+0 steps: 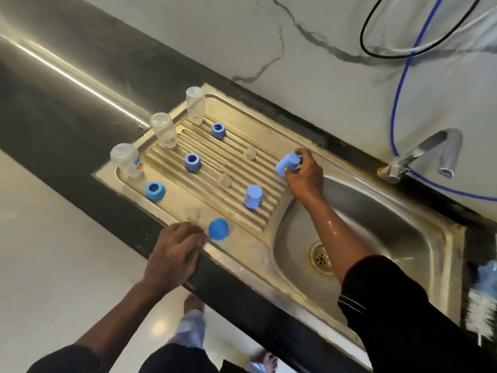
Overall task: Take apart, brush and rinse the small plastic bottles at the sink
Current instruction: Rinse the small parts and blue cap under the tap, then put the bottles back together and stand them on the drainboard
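Seen from the head camera, the right hand (304, 176) pinches a blue cap (288, 164) between thumb and curled fingers. The cap is tilted and sits just above the ribbed drainboard (236, 168), at the edge next to the basin. The left hand (174, 251) lies with relaxed fingers on the near rim. It seems to hold nothing, though it is blurred.

The step looks like setting the rinsed cap down to drain. It would be best turned open end down, like the second cap (253, 196) standing just nearer the person than the right hand. It should be seated square across the ribs so it cannot rock. A clear teat (250, 152) lies just to the left of the right hand, so leave a gap there. The skin looks wet, so the grip may slip; let go only once the cap rests.

Three upturned bottles (164, 129) stand well off to the left, with blue rings (192, 161) between them and the right hand.
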